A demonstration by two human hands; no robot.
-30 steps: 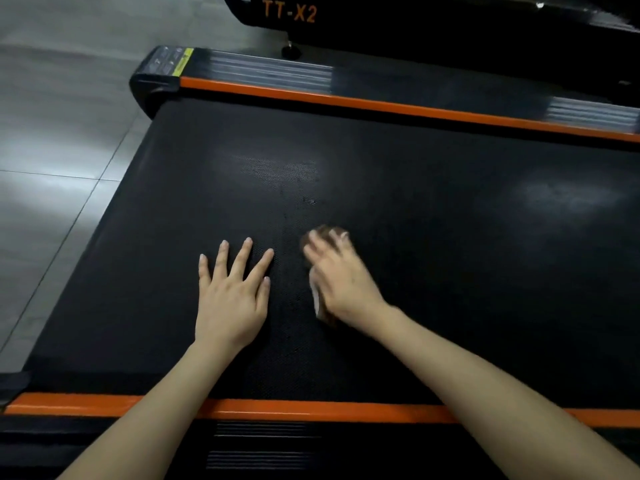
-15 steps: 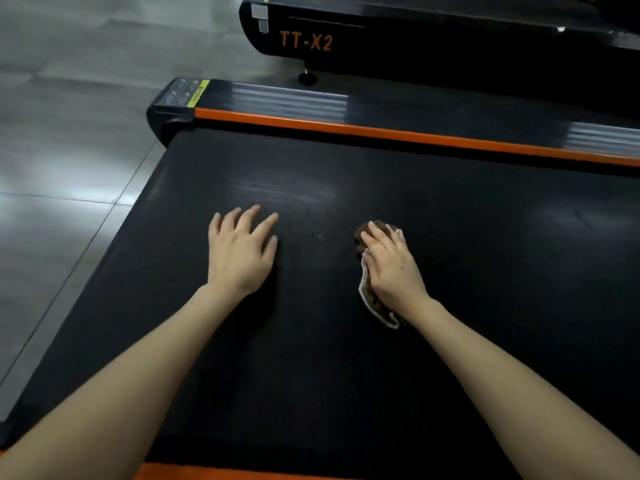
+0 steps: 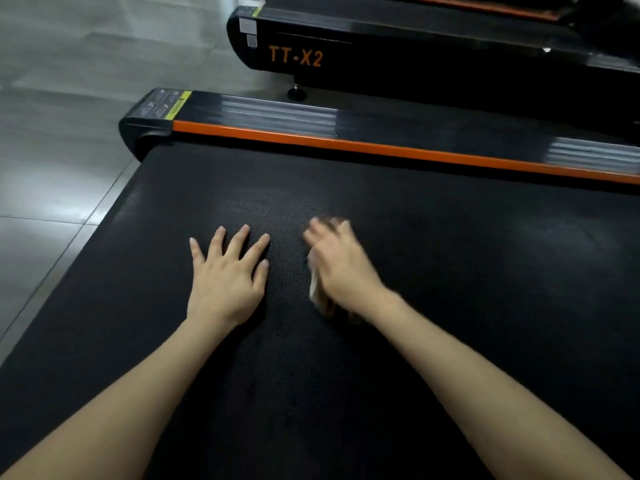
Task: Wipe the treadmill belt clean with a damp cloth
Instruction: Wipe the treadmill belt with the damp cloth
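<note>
Grey floor (image 3: 52,150) tiles, glossy with soft reflections, fill the left and upper left of the view. Most of the frame is taken by the belt (image 3: 485,271) of a treadmill: black, finely dimpled, running from the lower left edge off to the right. Beyond it stands a second treadmill (image 3: 433,67), black with orange "TT-X2" lettering, well apart from the work. An orange rail (image 3: 381,147) borders the belt's far side and ends at a black end cap (image 3: 149,119) with a yellow label.

Two bare forearms reach in from the bottom of the frame. The left hand (image 3: 225,282) lies flat on the belt, palm down, its fingers (image 3: 239,242) straight and spread. It holds nothing; it looks placed there to prop the person's weight while leaning over the deck.

Just to its right, not touching it, the right hand (image 3: 343,268) presses a small crumpled cloth (image 3: 320,299) against the belt. The cloth is brownish with a pale edge and shows only along the hand's left side and at the fingertips. These fingers seem laid roughly straight over it, close together. Motion blur hides whether the thumb tucks underneath. The blur suggests a wiping stroke under way.

A faintly paler patch sits on the belt just ahead of both hands. Whether it is damp sheen or reflected light cannot be told. Much of the belt to the right likely remains to be wiped.
</note>
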